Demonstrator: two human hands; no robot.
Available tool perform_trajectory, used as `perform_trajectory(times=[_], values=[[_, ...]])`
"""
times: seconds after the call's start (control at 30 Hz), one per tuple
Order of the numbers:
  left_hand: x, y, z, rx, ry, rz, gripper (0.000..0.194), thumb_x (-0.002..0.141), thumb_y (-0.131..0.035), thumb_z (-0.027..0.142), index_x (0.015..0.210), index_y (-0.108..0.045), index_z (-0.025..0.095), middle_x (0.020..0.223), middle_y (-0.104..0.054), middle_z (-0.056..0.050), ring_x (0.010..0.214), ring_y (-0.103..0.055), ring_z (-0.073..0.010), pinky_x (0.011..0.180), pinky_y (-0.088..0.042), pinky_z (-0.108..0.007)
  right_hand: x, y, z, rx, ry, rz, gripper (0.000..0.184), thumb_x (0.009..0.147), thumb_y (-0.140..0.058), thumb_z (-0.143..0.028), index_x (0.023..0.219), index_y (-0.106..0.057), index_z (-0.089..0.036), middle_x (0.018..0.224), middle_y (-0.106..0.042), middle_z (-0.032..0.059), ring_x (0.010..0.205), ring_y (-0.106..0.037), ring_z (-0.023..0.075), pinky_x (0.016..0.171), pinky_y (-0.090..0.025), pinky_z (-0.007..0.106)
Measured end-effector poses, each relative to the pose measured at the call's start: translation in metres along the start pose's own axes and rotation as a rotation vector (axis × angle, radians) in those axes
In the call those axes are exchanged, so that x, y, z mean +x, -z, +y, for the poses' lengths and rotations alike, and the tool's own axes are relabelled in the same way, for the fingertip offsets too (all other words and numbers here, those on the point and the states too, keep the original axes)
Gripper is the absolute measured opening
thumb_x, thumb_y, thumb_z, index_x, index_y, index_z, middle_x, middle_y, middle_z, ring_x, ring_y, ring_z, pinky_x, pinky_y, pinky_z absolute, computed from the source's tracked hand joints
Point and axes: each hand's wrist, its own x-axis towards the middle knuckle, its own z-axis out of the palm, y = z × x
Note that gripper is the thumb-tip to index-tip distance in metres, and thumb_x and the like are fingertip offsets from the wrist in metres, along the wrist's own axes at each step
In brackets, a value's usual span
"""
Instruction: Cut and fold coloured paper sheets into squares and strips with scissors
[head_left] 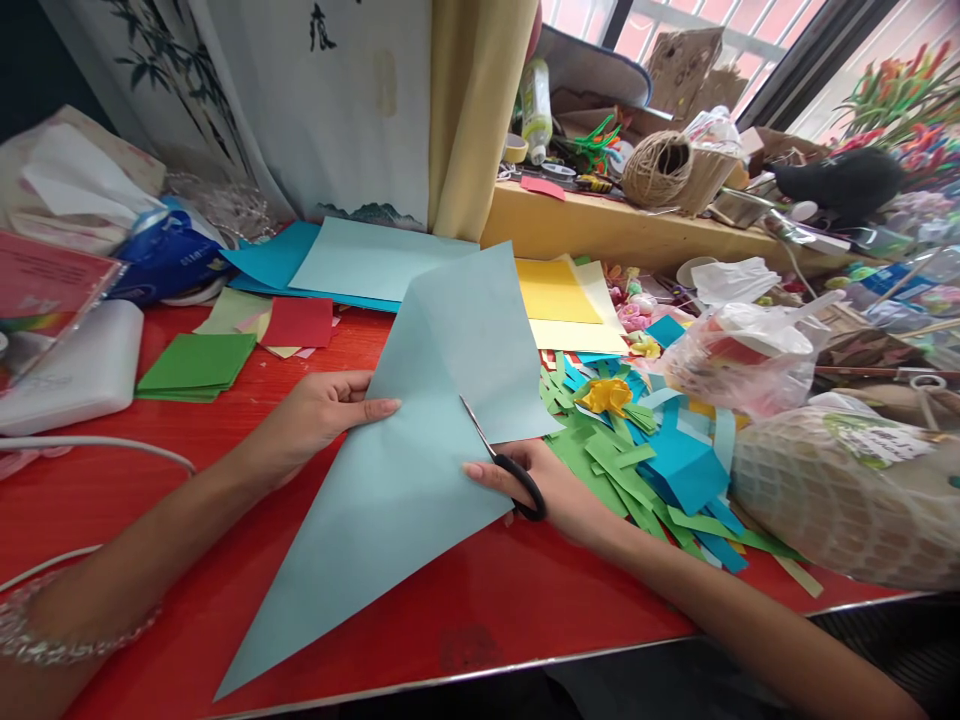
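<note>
Between the fingers of the left hand (330, 415) and the right hand (551, 487), a large, smooth, pale-blue paper sheet (375, 500) slants over a glossy red tabletop (450, 650). Below the left fingers it narrows to one long, sharp corner; beyond both hands' fingertips its upper part rises as a softly bowed flap, greyer in tone, with a faint diagonal line where the shades meet. The left fingers pinch its left edge, thumb on top. The right fingers grip black-handled metal scissors (529, 490), the slim blade lying where flap and lower part divide; I cannot tell how the fingers sit in the loops. Left of the left fingers lies a stack of green paper squares (196, 364); right of the right fingers, a tangle of green and blue paper strips (622, 470)
</note>
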Motion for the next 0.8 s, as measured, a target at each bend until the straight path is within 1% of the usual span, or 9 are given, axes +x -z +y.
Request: perform_trajectory(times=[0.17,0.23,0.3,0.37,0.47,0.57,0.8], values=[[0.003,0.002,-0.003,0.006,0.010,-0.012,0.028,0.071,-0.071,0.028,0.099,-0.069,0.029,0.095,-0.072,0.000,0.076,-0.068,-0.0180,0.062,-0.057,-0.024,0.000,0.001,-0.001,-0.056,0.043,0.010,0.035,0.071,-0.067,-0.046,0.062,-0.050,-0.016,0.058,-0.035,-0.0040,0.052,-0.032,0.0075,0.046,-0.025,0.022],[0.003,0.003,-0.003,0.011,0.030,-0.028,0.028,0.071,-0.070,0.029,0.099,-0.069,0.029,0.094,-0.072,0.000,0.077,-0.069,-0.0190,0.063,-0.057,-0.025,-0.001,0.001,-0.002,-0.077,0.053,-0.004,0.034,0.074,-0.065,-0.045,0.064,-0.051,-0.016,0.059,-0.036,-0.0036,0.053,-0.031,0.0078,0.048,-0.022,0.024],[0.002,0.003,-0.004,0.022,0.039,-0.035,0.028,0.071,-0.070,0.031,0.099,-0.069,0.029,0.094,-0.072,-0.001,0.077,-0.069,-0.0199,0.062,-0.057,-0.026,-0.001,0.001,-0.002,-0.075,0.061,-0.021,0.032,0.075,-0.064,-0.044,0.066,-0.052,-0.016,0.060,-0.038,-0.0030,0.054,-0.032,0.0082,0.049,-0.022,0.025],[0.002,0.004,-0.004,0.026,0.037,-0.035,0.028,0.071,-0.070,0.031,0.099,-0.069,0.029,0.094,-0.072,-0.001,0.077,-0.069,-0.0200,0.062,-0.057,-0.026,0.000,0.001,-0.001,-0.069,0.072,-0.025,0.033,0.075,-0.064,-0.044,0.064,-0.051,-0.016,0.059,-0.036,-0.0038,0.053,-0.030,0.0078,0.049,-0.021,0.025],[0.003,0.004,-0.004,0.019,0.025,-0.029,0.026,0.072,-0.070,0.031,0.098,-0.069,0.030,0.091,-0.073,0.000,0.075,-0.069,-0.0178,0.061,-0.057,-0.023,0.001,0.001,0.003,-0.060,0.097,-0.016,0.036,0.075,-0.064,-0.045,0.060,-0.046,-0.017,0.056,-0.031,-0.0053,0.050,-0.026,0.0071,0.048,-0.018,0.024],[0.003,0.003,-0.004,0.009,0.021,-0.025,0.025,0.072,-0.071,0.030,0.097,-0.070,0.029,0.087,-0.073,0.002,0.073,-0.069,-0.0162,0.060,-0.056,-0.021,0.003,0.002,0.007,-0.050,0.112,-0.007,0.038,0.075,-0.064,-0.047,0.060,-0.044,-0.017,0.057,-0.030,-0.0053,0.051,-0.025,0.0072,0.047,-0.016,0.024],[0.001,0.000,-0.003,-0.004,0.030,-0.054,0.024,0.074,-0.070,0.030,0.098,-0.070,0.030,0.088,-0.073,0.003,0.075,-0.068,-0.0150,0.062,-0.056,-0.019,0.003,0.003,0.010,-0.072,0.097,-0.019,0.032,0.078,-0.061,-0.046,0.071,-0.051,-0.017,0.062,-0.033,-0.0032,0.055,-0.029,0.0086,0.050,-0.018,0.025]])
